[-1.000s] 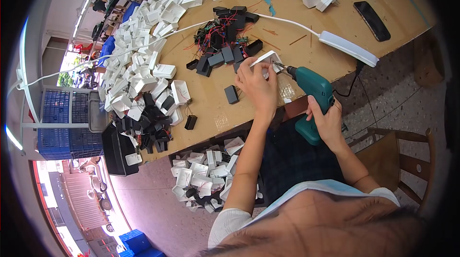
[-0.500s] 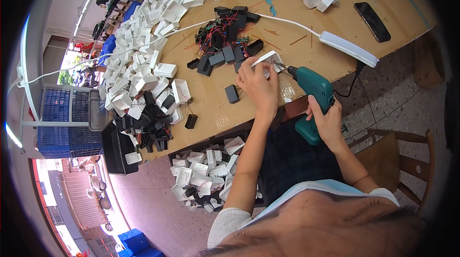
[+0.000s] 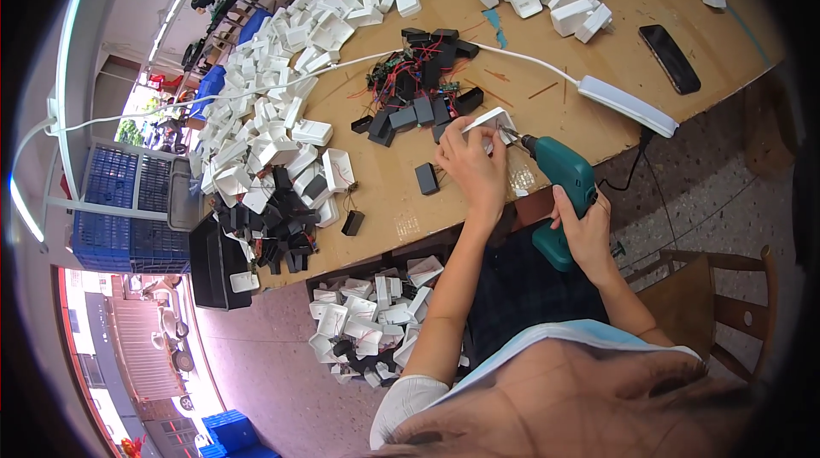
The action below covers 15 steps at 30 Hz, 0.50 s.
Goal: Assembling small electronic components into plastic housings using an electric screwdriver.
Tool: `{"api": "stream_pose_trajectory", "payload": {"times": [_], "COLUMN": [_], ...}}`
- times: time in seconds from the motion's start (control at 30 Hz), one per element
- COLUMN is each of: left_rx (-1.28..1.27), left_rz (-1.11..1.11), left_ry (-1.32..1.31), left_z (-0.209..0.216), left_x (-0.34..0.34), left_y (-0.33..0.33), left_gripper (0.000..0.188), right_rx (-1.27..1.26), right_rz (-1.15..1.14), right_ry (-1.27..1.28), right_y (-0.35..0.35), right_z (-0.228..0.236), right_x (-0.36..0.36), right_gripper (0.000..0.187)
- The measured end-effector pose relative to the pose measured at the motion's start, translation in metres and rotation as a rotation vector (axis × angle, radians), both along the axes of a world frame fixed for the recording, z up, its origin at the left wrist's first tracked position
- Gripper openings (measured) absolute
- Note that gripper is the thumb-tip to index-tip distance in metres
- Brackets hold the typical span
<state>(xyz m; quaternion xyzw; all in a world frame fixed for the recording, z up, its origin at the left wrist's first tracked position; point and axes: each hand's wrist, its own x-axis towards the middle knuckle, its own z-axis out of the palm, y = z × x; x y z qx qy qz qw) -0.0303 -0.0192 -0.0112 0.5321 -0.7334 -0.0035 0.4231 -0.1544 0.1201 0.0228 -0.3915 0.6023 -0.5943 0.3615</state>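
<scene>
My left hand (image 3: pixel 475 169) is closed on a small white plastic housing (image 3: pixel 495 120), held at the table's front edge. Gripped by its handle in my right hand (image 3: pixel 586 227) is a green electric screwdriver (image 3: pixel 564 172). Its bit points into the open side of the housing; whether it touches a screw is too small to tell. A single black box (image 3: pixel 427 179) lies on the table beside my left wrist. Just beyond my left hand sits a pile of black boxes (image 3: pixel 424 110) with red wires and green circuit boards.
White housings (image 3: pixel 282 150) are heaped along the table's left and far sides. A white power strip (image 3: pixel 628 106) and a black phone (image 3: pixel 670 59) lie at the right. Below the table edge stands a crate of white housings (image 3: pixel 363 321). A wooden chair (image 3: pixel 683 304) is at the right.
The whole scene has shifted slightly right and down in the view. Both hands keep their holds, with the screwdriver bit still at the white housing.
</scene>
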Motion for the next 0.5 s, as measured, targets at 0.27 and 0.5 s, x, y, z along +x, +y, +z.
{"api": "stream_pose_trajectory", "payload": {"times": [0.27,0.5], "left_rx": [-0.008,-0.002], "left_rz": [0.006,-0.01], "left_ry": [-0.014,-0.003], "left_z": [-0.002,0.0], "left_x": [0.0,-0.001], "left_y": [0.0,0.0], "left_gripper": [0.013,0.013], "right_rx": [-0.052,-0.066], "right_rz": [-0.022,-0.01], "right_ry": [0.022,-0.026], "right_y": [0.0,0.011], "right_z": [-0.006,-0.012], "right_x": [0.0,-0.009], "right_gripper": [0.02,0.019]}}
